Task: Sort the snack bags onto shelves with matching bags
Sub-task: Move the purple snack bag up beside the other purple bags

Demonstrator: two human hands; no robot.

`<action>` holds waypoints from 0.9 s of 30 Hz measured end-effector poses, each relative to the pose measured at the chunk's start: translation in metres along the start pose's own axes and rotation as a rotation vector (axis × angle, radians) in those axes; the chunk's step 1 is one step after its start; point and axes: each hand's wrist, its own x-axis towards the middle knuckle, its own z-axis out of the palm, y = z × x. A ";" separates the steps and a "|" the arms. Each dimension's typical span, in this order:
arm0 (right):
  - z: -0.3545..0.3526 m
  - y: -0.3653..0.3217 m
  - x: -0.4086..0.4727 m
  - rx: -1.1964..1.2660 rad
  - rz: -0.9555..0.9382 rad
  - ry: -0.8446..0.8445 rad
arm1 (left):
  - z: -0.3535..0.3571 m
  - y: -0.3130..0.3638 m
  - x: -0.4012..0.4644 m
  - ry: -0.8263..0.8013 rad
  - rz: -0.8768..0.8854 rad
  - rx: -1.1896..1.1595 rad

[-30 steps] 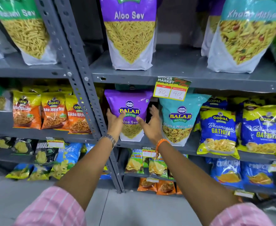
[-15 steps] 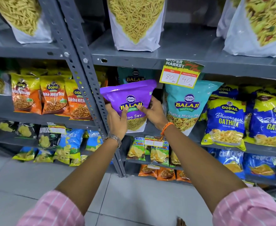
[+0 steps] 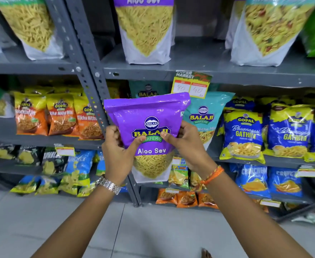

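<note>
- Left wrist: silver metal link watch band (image 3: pixel 108 184).
- Right wrist: orange braided thread band (image 3: pixel 213 174).
- Both forearms bare to the frame's bottom edge.
- Bare toes (image 3: pixel 206 253), possibly 1 foot, at bottom edge.

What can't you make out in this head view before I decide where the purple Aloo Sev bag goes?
- Dark teal Balaji bag: only its top shows; the purple Aloo Sev bag, held by the left hand and right hand, covers its flavour name.
- Large Aloo Sev pouch on the upper shelf: brand cut off by the top edge.
- Price tag: small print blurred.
- Bottom-right packets: blurred, unreadable.
</note>
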 end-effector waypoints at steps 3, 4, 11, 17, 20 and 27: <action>-0.015 -0.049 -0.013 0.020 -0.058 0.013 | 0.012 0.045 0.004 -0.006 0.039 -0.104; -0.020 -0.067 -0.015 0.028 -0.080 0.019 | 0.018 0.061 0.006 -0.011 0.051 -0.149; -0.058 -0.186 0.005 0.030 -0.251 0.131 | 0.072 0.164 0.061 -0.068 0.178 -0.368; -0.077 -0.261 0.063 -0.019 -0.364 0.233 | 0.118 0.232 0.143 -0.054 0.302 -0.249; -0.081 -0.274 0.094 -0.010 -0.421 0.277 | 0.134 0.246 0.176 -0.055 0.328 -0.158; -0.088 -0.262 0.135 -0.099 -0.411 0.379 | 0.158 0.247 0.196 -0.054 0.286 0.065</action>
